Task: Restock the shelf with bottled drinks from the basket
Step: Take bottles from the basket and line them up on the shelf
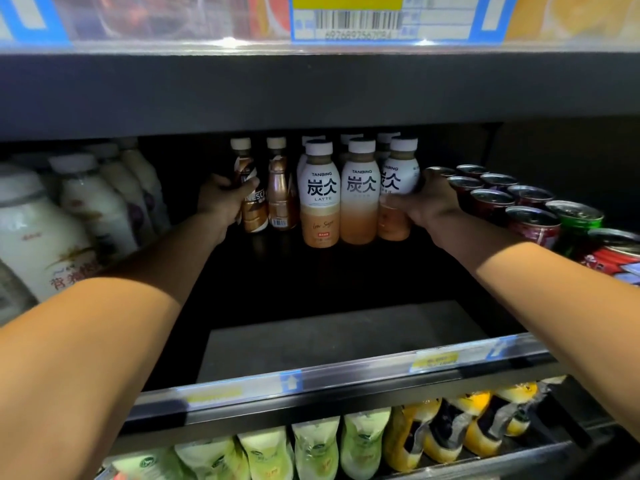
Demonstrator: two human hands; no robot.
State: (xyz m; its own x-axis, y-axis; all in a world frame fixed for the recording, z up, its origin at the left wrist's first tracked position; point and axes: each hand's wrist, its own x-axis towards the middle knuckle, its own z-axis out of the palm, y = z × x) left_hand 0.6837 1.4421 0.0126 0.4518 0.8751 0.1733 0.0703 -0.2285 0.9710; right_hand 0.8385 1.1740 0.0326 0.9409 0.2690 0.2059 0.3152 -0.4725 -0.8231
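Both my arms reach deep into the dark middle shelf (339,341). My left hand (223,200) grips a brown Nescafe coffee bottle (250,188) at the left of the bottle group, and a second brown bottle (281,188) stands next to it. My right hand (424,202) holds the rightmost white Tanbing latte bottle (398,188). Two more Tanbing bottles (320,192) (360,192) stand upright between my hands, with further ones behind them. The basket is out of view.
White milk-drink bottles (86,209) fill the shelf's left side. Several cans (512,206) crowd the right, close to my right hand. The shelf above carries a price label strip (346,22). Green and yellow pouches (311,452) line the shelf below.
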